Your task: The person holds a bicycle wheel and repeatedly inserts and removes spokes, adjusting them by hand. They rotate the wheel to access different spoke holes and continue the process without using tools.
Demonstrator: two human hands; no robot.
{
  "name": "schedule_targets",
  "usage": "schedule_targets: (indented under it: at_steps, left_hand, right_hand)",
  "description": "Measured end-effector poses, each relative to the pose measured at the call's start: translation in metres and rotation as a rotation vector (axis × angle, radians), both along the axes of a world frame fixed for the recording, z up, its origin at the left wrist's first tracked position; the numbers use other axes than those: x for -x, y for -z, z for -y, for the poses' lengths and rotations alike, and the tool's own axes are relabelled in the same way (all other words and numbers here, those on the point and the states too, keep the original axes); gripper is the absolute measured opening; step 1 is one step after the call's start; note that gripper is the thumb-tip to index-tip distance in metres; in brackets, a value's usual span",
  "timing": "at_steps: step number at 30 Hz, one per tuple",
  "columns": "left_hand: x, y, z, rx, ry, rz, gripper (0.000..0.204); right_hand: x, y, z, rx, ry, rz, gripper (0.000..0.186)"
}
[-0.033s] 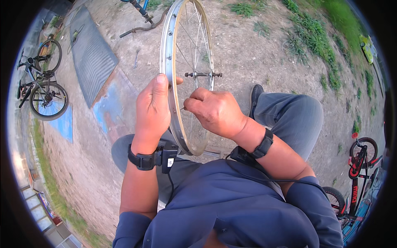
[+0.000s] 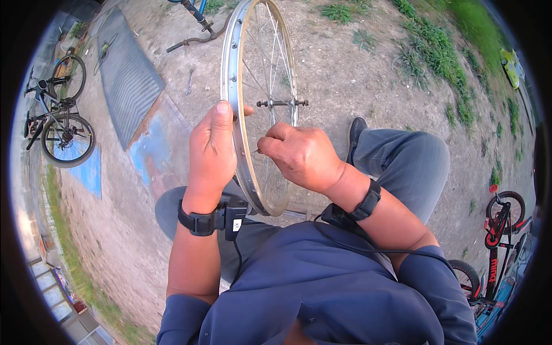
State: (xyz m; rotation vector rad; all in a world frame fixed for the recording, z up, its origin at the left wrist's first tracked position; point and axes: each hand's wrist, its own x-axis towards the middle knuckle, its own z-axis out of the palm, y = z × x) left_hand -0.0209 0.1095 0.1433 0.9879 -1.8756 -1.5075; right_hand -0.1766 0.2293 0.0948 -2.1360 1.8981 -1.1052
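A person in a dark blue shirt (image 2: 322, 282), seen from above, wears black wrist straps (image 2: 367, 201) and holds a bicycle wheel (image 2: 232, 69) in front of them, standing nearly on edge between the two hands. The left hand (image 2: 215, 149) is clamped on the rim, thumb flat along its outer face and a fingertip showing on the inner side. The right hand (image 2: 302, 155) is curled, thumb and forefinger pinched together at the rim's inner edge on a thin dark piece (image 2: 259, 152) too small to identify. The wheel is a narrow hoop of dull silver metal with a tan tinge along one edge and small dark spots around its channel. Slender, shiny spokes (image 2: 272, 75) run to a slim metal hub (image 2: 282, 104) with dark, threaded-looking axle ends. Beyond it are bent knees in grey, faded trousers (image 2: 402, 155) and a dark shoe (image 2: 357, 129) on dry, gritty earth (image 2: 339, 63). Farther off lie a ribbed grey mat (image 2: 129, 80), a flat sheet with worn blue paint (image 2: 152, 149), a slim metal wrench (image 2: 189, 82) and a curved, rusty-brown handlebar (image 2: 192, 40). A dark bicycle (image 2: 60, 109) is at far left, a red-and-black one (image 2: 499, 230) at far right, and leafy green grass (image 2: 434, 43) grows at upper right.
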Motion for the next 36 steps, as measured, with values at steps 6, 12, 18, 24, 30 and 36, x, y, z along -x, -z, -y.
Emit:
schedule_targets:
  at_steps: [6,12,18,24,30,36]
  left_hand:
    - [0.005,0.003,0.012,-0.031,-0.083,-0.001,0.054]
    - [0.004,0.001,0.003,-0.001,-0.049,0.011,0.053]
    - [0.007,-0.001,0.005,-0.024,-0.071,0.039,0.054]
    - [0.010,0.002,0.005,0.015,-0.058,-0.026,0.054]
    - [0.010,0.004,0.008,0.018,-0.069,0.007,0.053]
    - [0.015,0.001,0.006,0.005,-0.072,-0.002,0.053]
  right_hand:
    - [-0.008,0.008,-0.008,-0.106,-0.101,-0.124,0.020]
    - [-0.017,0.017,-0.007,-0.062,-0.126,-0.060,0.020]
    - [-0.013,0.014,-0.008,-0.070,-0.098,-0.067,0.018]
    - [-0.011,0.011,-0.010,-0.073,-0.091,-0.052,0.013]
    - [-0.007,0.014,-0.008,-0.045,-0.111,-0.021,0.026]
    - [-0.006,0.014,-0.008,-0.014,-0.113,0.082,0.021]
